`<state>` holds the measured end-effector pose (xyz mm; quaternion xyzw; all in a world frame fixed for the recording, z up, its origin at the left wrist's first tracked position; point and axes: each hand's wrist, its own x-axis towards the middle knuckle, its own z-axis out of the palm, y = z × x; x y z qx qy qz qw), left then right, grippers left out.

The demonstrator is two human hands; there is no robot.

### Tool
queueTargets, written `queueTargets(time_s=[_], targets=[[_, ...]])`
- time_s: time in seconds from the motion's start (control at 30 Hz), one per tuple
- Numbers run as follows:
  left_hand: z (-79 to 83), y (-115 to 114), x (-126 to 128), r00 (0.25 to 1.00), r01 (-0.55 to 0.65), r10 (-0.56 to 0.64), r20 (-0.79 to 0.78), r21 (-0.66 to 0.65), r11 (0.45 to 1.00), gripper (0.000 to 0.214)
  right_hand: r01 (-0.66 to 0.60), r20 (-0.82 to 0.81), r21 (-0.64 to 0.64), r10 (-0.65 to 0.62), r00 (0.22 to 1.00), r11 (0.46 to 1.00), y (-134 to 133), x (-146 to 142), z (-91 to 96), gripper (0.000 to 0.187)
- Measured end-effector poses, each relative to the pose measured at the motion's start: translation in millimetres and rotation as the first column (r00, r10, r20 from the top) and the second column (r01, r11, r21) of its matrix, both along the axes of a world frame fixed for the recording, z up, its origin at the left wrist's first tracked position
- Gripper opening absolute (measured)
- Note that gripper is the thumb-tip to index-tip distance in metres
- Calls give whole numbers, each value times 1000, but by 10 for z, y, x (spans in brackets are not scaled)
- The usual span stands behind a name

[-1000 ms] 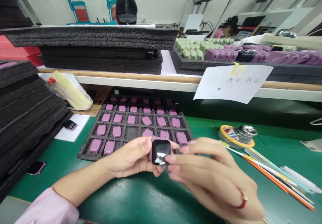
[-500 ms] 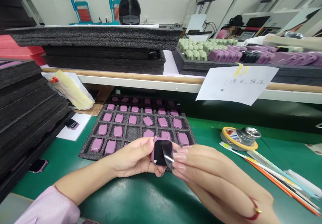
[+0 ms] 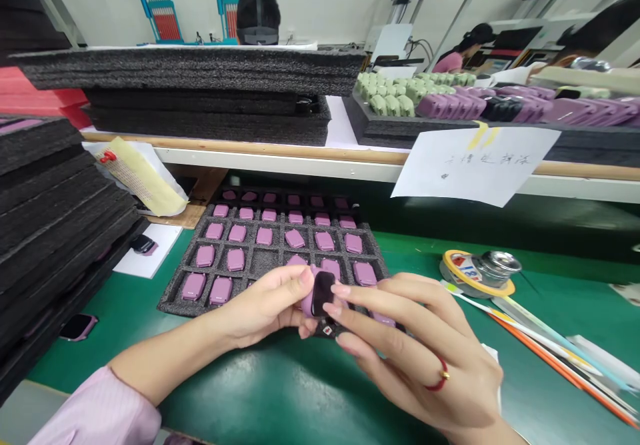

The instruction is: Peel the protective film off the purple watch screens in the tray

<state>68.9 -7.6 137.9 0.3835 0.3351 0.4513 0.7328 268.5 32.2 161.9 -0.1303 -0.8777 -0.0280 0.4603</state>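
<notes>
A pale wall (image 3: 325, 5) is rising well beyond the hands, and a person (image 3: 257, 15) is showing in front of it only as the back of a head. Nearer, a shelf (image 3: 280, 154) is running across above the hands, carrying black foam (image 3: 200, 72) ahead of the left one and green cases (image 3: 385, 92) ahead of the right; a note (image 3: 475, 165) is hanging from its edge. On the green desk (image 3: 235, 398), the left hand (image 3: 273, 305) is pinching a watch (image 3: 323, 296) between thumb and fingers, its dark screen tilting toward the right hand (image 3: 420, 348). That hand is holding its fingers spread, two tips touching the screen's near side; whether its thumb is pinching anything I cannot tell. A red ring (image 3: 439, 377) is circling one finger. Just behind the hands, a foam tray (image 3: 263, 263) is holding rows of purple cases (image 3: 235, 258). Left of the left hand, a second watch (image 3: 79, 326) is lying near a foam stack (image 3: 45, 232), and another is resting on white paper (image 3: 160, 252). Right of the right hand, a tape roll (image 3: 454, 273) is leaning against a metal-topped jar (image 3: 497, 265), with thin sticks (image 3: 555, 358) lying nearer.
</notes>
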Motion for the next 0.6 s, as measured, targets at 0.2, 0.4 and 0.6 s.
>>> queueTargets(time_s=[0.2,0.4,0.6], targets=[[196,112,-383,484,-141,501,-718,500,854,39,-19,-86,-50,15,996,999,85,7,-25,16],[0,270,-521,-262,112,326,-908,307,945,34,-15,-53,-82,11,999,997,175,-67,-88,15],[-175,381,-520,-311,90,236,-921,218,972,32,14,71,-117,-5,997,993,278,-95,-228,9]])
